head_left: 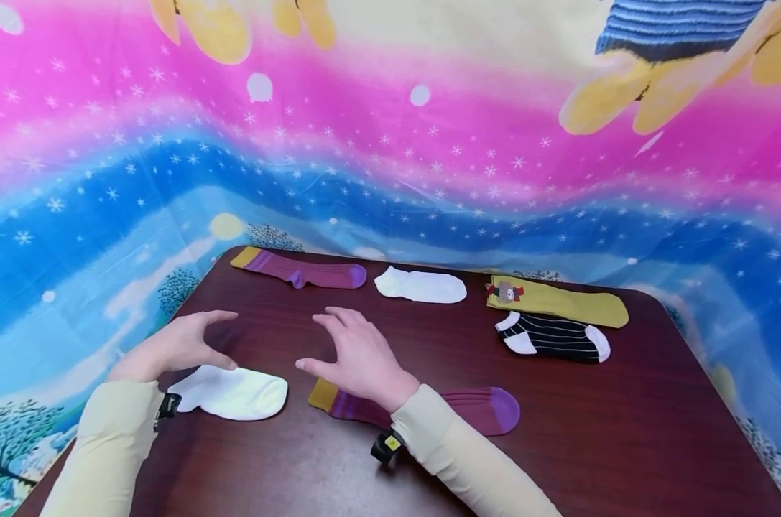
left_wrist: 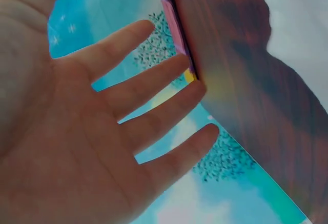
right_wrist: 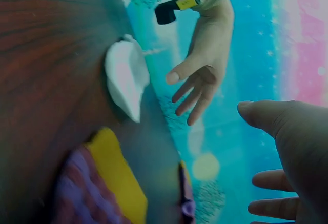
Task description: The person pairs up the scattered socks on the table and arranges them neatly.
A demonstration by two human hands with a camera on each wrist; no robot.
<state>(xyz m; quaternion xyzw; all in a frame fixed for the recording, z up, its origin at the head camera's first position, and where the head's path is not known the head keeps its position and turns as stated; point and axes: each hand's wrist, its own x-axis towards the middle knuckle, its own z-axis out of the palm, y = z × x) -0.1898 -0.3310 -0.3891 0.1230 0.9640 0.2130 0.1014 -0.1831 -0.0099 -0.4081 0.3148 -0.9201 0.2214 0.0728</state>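
Observation:
My left hand (head_left: 177,343) hovers above the table's left side, fingers spread and holding nothing; its open palm fills much of the left wrist view. Just below it lies a white ankle sock (head_left: 241,393). My right hand (head_left: 363,353) is raised over a purple sock with a yellow cuff (head_left: 493,411), its fingers extended and nothing in its grasp. The forearm and hand cover the middle of that sock. In the right wrist view, the yellow cuff (right_wrist: 119,175) and the white sock (right_wrist: 125,75) lie flat on the table, apart from the fingers.
Along the table's far edge lie another purple sock (head_left: 319,271), another white sock (head_left: 425,285) and a mustard sock with an animal patch (head_left: 571,301). A black striped sock (head_left: 555,339) touches the mustard one. A patterned cloth (head_left: 364,165) hangs behind the dark wooden table (head_left: 636,431).

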